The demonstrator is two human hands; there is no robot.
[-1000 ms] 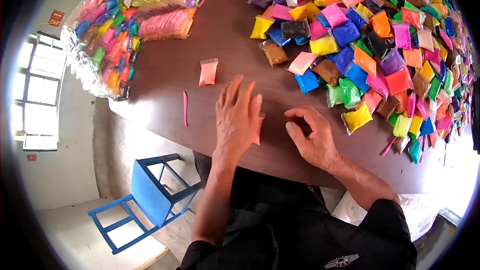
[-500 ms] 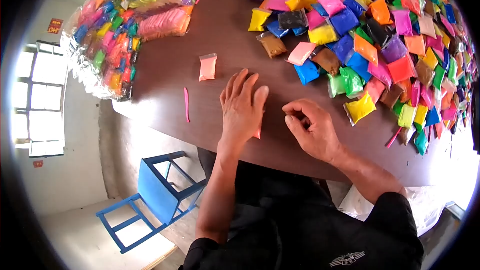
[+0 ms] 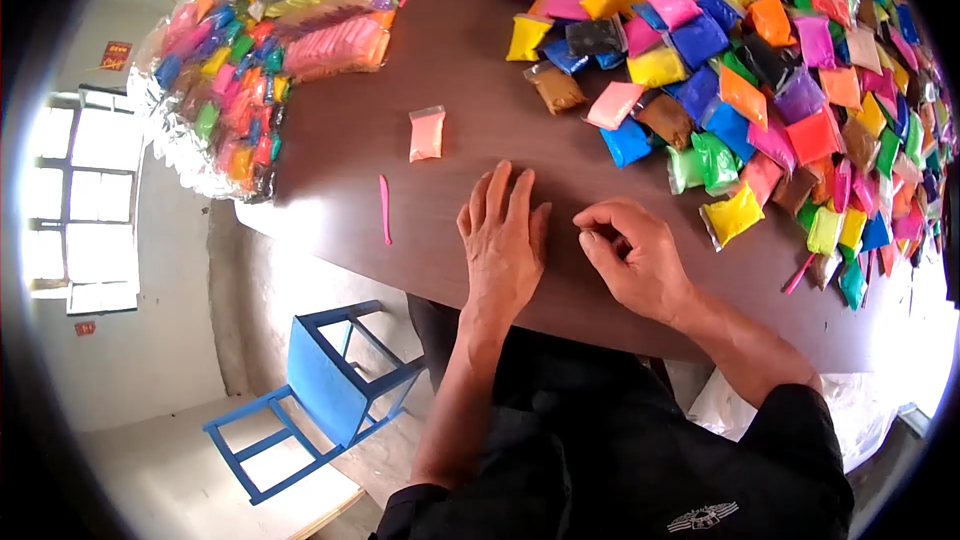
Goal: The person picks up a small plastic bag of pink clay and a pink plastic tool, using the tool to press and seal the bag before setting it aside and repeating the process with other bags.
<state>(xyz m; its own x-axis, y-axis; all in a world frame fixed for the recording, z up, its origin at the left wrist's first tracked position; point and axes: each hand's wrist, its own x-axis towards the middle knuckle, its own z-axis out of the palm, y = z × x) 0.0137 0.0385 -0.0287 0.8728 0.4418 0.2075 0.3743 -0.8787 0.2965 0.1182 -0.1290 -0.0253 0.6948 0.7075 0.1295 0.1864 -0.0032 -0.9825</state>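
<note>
My left hand (image 3: 503,245) lies palm down on the brown table, its fingers stretched forward and slightly apart. Whatever may be under its palm is hidden. To its right, my right hand (image 3: 640,255) is curled, with thumb and forefinger brought close together; I cannot make out anything between them. Ahead and to the left of my left hand lies a small clear packet of pale pink clay (image 3: 427,134). Nearer the table edge is a thin pink plastic stick tool (image 3: 385,210), apart from both hands.
A large heap of coloured clay packets (image 3: 735,130) spreads over the right of the table (image 3: 470,70). At the back left, a clear plastic bag (image 3: 215,105) holds coloured packets beside stacked rows of packets (image 3: 335,45). A blue chair (image 3: 325,380) stands below left.
My left hand has slid slightly right and toward the table edge, hiding the pink bit that showed beneath it. My right hand keeps its curled shape. The whole view has shifted a little.
</note>
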